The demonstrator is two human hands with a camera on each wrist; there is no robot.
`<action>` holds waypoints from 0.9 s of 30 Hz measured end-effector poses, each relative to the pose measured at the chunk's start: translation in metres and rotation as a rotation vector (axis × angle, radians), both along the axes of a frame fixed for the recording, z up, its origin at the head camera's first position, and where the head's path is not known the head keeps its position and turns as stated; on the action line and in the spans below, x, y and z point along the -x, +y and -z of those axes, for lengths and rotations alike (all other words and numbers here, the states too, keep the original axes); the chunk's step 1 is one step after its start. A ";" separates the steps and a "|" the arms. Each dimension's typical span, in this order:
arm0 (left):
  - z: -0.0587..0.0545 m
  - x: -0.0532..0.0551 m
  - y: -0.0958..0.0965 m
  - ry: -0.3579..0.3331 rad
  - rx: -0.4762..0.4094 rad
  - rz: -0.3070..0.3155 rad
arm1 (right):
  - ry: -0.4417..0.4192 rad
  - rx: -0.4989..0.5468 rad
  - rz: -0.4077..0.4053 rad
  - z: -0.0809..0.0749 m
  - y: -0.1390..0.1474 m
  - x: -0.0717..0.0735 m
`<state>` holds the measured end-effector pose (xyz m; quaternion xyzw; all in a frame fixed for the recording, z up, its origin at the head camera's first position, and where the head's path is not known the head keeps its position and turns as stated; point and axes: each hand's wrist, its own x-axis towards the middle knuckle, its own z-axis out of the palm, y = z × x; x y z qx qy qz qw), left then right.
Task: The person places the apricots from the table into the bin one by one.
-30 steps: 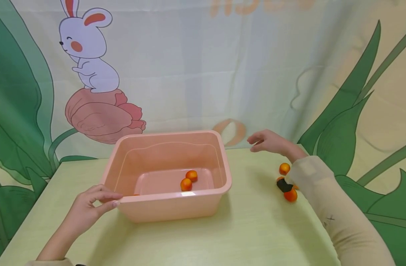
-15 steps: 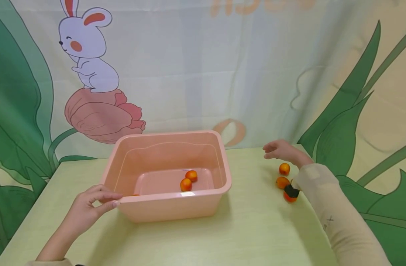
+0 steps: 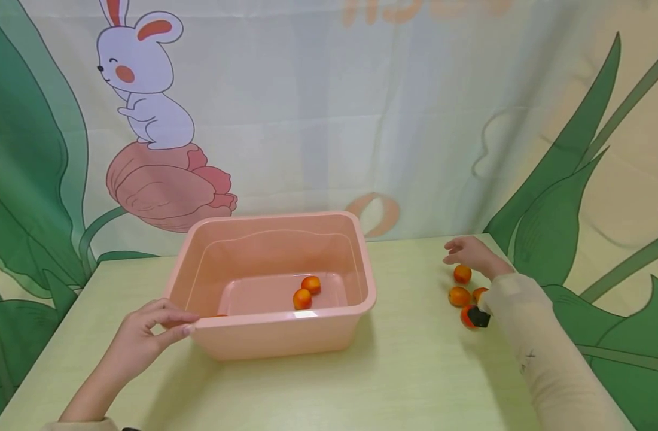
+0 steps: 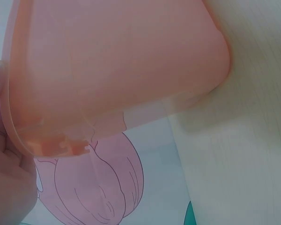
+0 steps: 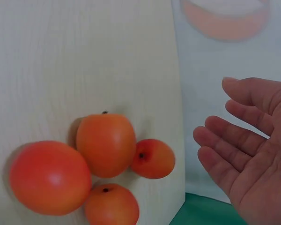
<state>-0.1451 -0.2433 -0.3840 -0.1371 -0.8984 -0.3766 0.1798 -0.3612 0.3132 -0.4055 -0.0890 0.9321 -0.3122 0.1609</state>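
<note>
My left hand (image 3: 148, 335) pinches the near-left rim corner of a pink plastic tub (image 3: 275, 332) between thumb and fingers; the left wrist view shows the hand (image 4: 9, 173) at the rim's edge. Inside the tub lie two small orange-red fruits (image 3: 302, 299), touching, and a sliver of orange shows behind the near wall. My right hand (image 3: 471, 251) is at the table's far right, fingers loosely bent and holding nothing. Just below it is a single round orange-red fruit (image 3: 462, 274). The right wrist view shows several such fruits (image 5: 106, 145) with dark stem ends, beside the relaxed hand (image 5: 253, 150).
The pale green table (image 3: 410, 371) meets a printed cloth backdrop (image 3: 318, 120) at its far edge. The tub stands left of the fruit group. A dark wrist device (image 3: 478, 316) on the right sleeve partly hides the nearest fruit (image 3: 467, 317).
My right hand has moved right, from beside the tub to over the far end of the fruit group, uncovering more fruits. My left hand and the tub have stayed put.
</note>
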 end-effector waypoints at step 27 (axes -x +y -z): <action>0.001 0.000 -0.001 0.013 -0.017 0.019 | -0.037 -0.155 0.146 0.037 0.011 -0.001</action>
